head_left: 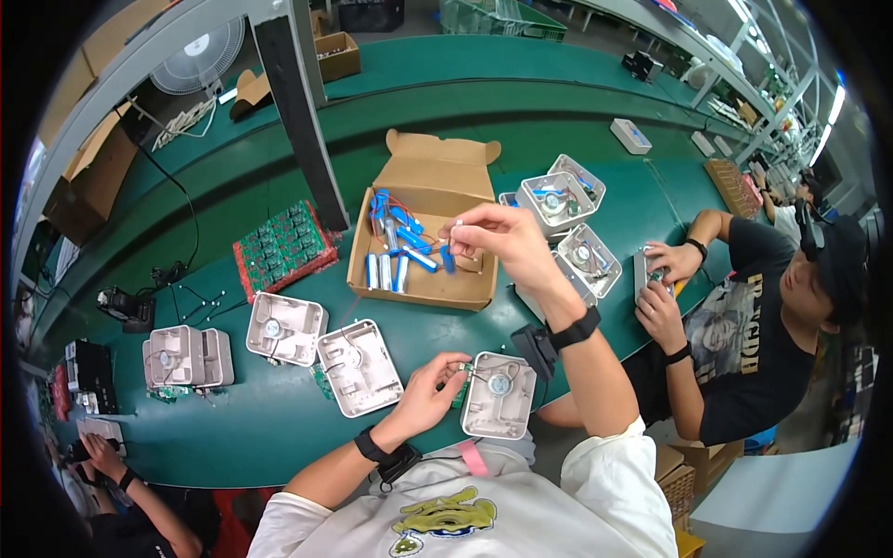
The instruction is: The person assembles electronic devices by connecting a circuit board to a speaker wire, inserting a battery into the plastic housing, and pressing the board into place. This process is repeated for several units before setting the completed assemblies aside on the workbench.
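Over the open cardboard box (423, 296), my right hand (493, 240) pinches the lead of a blue cylindrical battery (448, 259). The battery hangs slightly blurred below my fingers, and a small white tip shows at the fingertips. Inside the box lie several more blue batteries (410, 238) with red leads. Close to my body, my left hand (433, 394) has its fingers closed on the edge of a small green circuit board (461, 385). That board is beside a light grey plastic housing (500, 420), which holds a round speaker (499, 384) and wires.
More grey housings stand left of me (358, 395) and in stacks (558, 203) to the right. A red-edged panel of green boards (284, 249) lies left of the box, near a metal post (302, 121). At right, a co-worker (744, 325) handles another housing.
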Action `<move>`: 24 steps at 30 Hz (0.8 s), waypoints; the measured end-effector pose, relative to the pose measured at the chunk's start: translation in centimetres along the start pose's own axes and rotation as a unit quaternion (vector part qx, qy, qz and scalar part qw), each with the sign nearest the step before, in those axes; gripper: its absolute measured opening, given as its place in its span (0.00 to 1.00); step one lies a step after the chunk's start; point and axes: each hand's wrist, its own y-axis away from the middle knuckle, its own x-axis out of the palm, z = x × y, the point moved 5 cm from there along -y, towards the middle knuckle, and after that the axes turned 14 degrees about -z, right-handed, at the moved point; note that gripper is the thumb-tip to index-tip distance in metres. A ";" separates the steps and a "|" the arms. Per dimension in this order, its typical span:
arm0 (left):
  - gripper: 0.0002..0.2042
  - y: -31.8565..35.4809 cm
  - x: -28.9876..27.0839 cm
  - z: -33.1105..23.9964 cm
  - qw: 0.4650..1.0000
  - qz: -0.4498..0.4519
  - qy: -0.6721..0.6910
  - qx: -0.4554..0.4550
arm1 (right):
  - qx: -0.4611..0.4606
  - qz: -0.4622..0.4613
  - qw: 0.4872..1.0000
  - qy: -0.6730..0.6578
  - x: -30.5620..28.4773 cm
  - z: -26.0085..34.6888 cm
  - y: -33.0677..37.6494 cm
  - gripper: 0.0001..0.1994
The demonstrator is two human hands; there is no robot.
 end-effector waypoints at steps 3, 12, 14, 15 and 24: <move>0.12 0.0 -0.2 0.1 1.000 0.011 -0.014 -0.014 | 0.006 0.002 0.999 -0.053 -0.8 3.4 2.9 0.07; 0.11 0.3 0.2 0.6 1.000 -0.005 0.014 -0.027 | 0.081 0.052 0.981 -0.170 -4.9 6.6 13.6 0.09; 0.11 0.2 0.2 0.4 0.999 0.001 0.028 -0.033 | 0.097 0.034 0.982 -0.160 -5.4 6.0 15.2 0.09; 0.11 0.3 0.2 0.3 0.999 -0.009 0.027 -0.029 | 0.115 0.026 0.982 -0.149 -5.7 5.4 15.8 0.09; 0.13 0.6 0.3 -2.3 0.999 0.007 -0.039 0.023 | 0.131 -0.053 0.988 -0.065 -8.0 -0.4 17.9 0.10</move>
